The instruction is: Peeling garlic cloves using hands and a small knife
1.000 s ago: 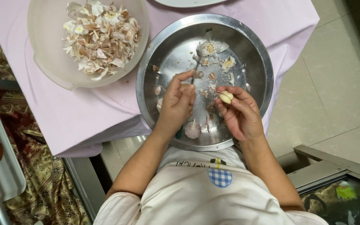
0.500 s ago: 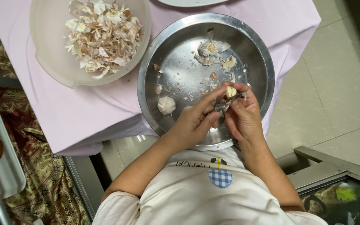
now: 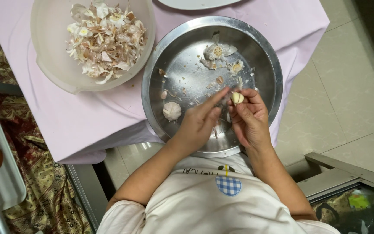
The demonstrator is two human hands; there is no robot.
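**Over the steel tray: garlic clove held in the fingers**

Over the steel tray [image 3: 169, 52], right hand [image 3: 249, 119] pinched a garlic clove [image 3: 237, 98]; left hand [image 3: 200, 123], fingers narrow, picked at it. Risk judged: the small clove could have slipped and skins scattered onto the tabletop [image 3: 83, 117].

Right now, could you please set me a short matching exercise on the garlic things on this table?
Things:
1. garlic clove
2. whole garlic bulb
3. garlic skins
4. steel tray

Places:
A. heaped in the plastic bowl
B. on the pink cloth
C. between the fingers of both hands
D. lying on the tray's left side

Pairs: 1-C, 2-D, 3-A, 4-B
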